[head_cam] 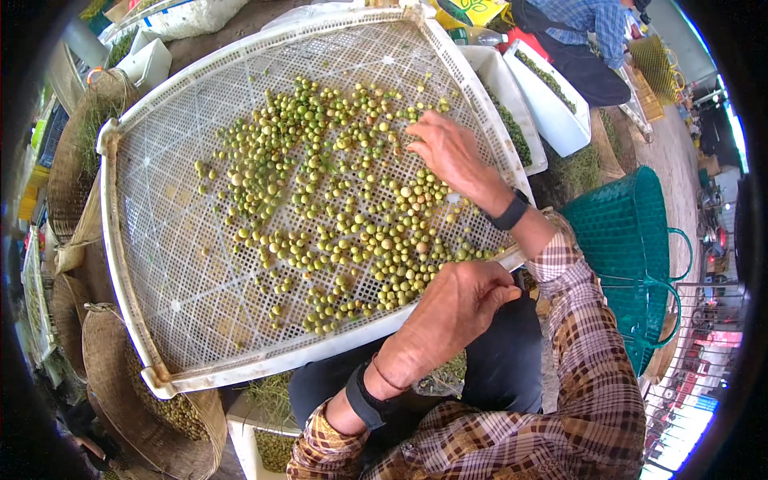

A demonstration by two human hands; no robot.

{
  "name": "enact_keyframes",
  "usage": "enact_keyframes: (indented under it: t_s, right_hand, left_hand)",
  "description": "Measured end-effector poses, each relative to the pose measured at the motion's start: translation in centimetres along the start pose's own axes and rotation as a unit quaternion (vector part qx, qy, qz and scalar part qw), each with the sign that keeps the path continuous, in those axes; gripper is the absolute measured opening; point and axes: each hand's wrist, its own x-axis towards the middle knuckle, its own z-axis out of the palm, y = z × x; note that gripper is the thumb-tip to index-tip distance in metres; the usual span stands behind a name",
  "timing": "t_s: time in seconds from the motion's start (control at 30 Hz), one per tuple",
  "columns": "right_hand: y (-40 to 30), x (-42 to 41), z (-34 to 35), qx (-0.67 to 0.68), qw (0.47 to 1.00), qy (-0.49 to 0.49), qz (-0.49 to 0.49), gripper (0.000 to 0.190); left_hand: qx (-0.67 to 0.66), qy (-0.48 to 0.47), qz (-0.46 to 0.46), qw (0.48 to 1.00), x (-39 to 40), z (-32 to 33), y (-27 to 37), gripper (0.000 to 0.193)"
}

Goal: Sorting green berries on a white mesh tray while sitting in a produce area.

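A large white plastic mesh tray (180,228) lies before me, and small round green and yellowish fruits (312,156) are spread over its middle and near right part. My right hand (450,150) is above the fruits near the tray's right side, palm down. Its thumb and forefinger are a little apart, with nothing visible between them. My left hand (450,306) is over the near rim, towards the right corner. Its thumb lies against the curled fingers, and the inside of the hand is hidden. Both wrists wear dark bands.
At the right stands a green woven basket (618,240) with handles. White boxes (561,120) of green fruit stand beyond the tray, near a seated person (576,48). A wicker basket (120,390) with fruit stands at lower left. A white box (243,447) sits below the tray.
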Motion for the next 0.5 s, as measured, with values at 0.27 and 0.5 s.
enact_keyframes:
  t_s: [0.27,0.5]
  right_hand:
    - [2.7,0.4,2.6,0.037,0.998,-0.031,-0.031,0.010]
    - [3.9,-1.1,-0.8,0.454,0.837,-0.124,0.279,0.010]
  left_hand:
    - [0.002,0.000,-0.021,1.000,0.2,-0.6,-0.5,0.015]
    - [-0.018,0.092,-0.087,0.992,0.5,-1.1,-2.1,0.017]
